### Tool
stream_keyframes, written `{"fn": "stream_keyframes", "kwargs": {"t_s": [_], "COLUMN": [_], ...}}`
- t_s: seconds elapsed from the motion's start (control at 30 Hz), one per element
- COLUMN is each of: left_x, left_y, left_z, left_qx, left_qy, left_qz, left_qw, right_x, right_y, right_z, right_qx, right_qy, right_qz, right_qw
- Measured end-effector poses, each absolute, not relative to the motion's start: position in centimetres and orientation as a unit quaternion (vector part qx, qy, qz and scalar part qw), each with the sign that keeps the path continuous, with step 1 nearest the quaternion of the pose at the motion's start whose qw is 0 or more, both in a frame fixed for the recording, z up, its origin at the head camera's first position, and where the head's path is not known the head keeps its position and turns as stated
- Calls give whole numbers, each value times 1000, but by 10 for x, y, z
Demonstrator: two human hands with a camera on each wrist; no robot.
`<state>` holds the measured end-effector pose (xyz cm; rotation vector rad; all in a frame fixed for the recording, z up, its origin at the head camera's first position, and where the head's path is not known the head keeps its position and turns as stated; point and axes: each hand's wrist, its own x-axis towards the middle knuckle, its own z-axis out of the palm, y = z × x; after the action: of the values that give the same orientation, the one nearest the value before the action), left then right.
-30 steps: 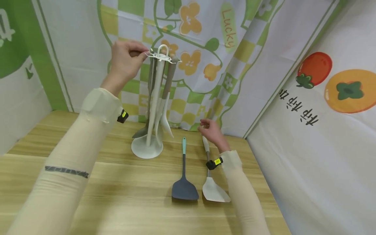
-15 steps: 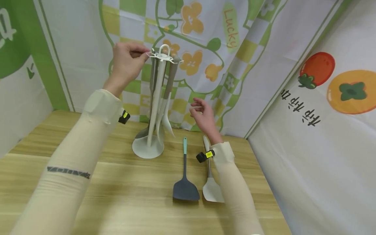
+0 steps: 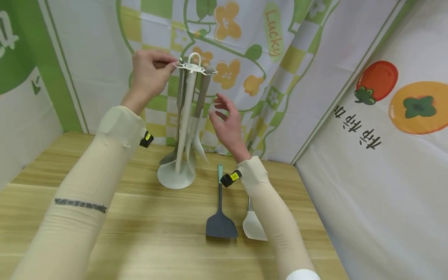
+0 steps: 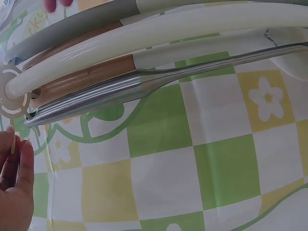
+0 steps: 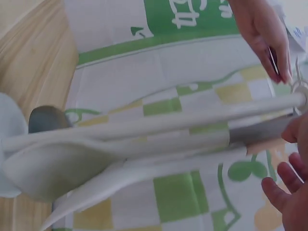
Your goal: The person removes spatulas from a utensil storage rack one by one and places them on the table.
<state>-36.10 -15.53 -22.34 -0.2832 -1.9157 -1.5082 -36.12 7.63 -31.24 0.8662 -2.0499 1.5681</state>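
A white utensil rack [image 3: 185,120] stands on the table, several kitchen utensils hanging from its hooked top ring. Thumb and fingers of my left hand [image 3: 150,76] pinch one hook of that ring, as the left wrist view also shows. Beside the pinched hook hangs a utensil with a silver metal handle [image 4: 96,98]. To the right of the rack, my right hand [image 3: 227,122] is raised with fingers spread and holds nothing. It is nearest to a grey handle [image 3: 202,93]. In the right wrist view, a pale ladle-like bowl [image 5: 62,168] hangs close to the rack's base.
On the wooden table [image 3: 147,233] lie a dark grey turner [image 3: 221,225] with a mint handle and a white turner [image 3: 252,226], partly hidden under my right forearm. A patterned curtain [image 3: 161,105] hangs right behind the rack.
My right hand has risen from over the white turner's handle and moved left toward the rack, its fingers spreading. The left hand keeps its pinch on the hook.
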Motion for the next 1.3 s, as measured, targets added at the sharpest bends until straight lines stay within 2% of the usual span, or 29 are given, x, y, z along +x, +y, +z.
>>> {"fn": "stream_keyframes", "kwargs": {"t_s": [0.37, 0.67, 1.0, 1.3], "left_x": [-363, -361, -360, -357], "left_y": [-156, -155, -156, -156], "left_z": [-225, -225, -225, -224], "left_qx": [-115, -119, -120, -107], "left_qy": [-741, -738, -749, -753], "left_qz": [-561, -560, -549, -550], "left_qw": [351, 357, 350, 345], "right_x": [-334, -361, -363, -365], "right_y": [48, 47, 42, 33], "right_z": [-285, -296, -296, -299], "right_qx": [317, 316, 299, 292], "right_qy": [-702, -703, -729, -735], "right_qz": [596, 594, 585, 579], "right_qw": [228, 231, 191, 197]}}
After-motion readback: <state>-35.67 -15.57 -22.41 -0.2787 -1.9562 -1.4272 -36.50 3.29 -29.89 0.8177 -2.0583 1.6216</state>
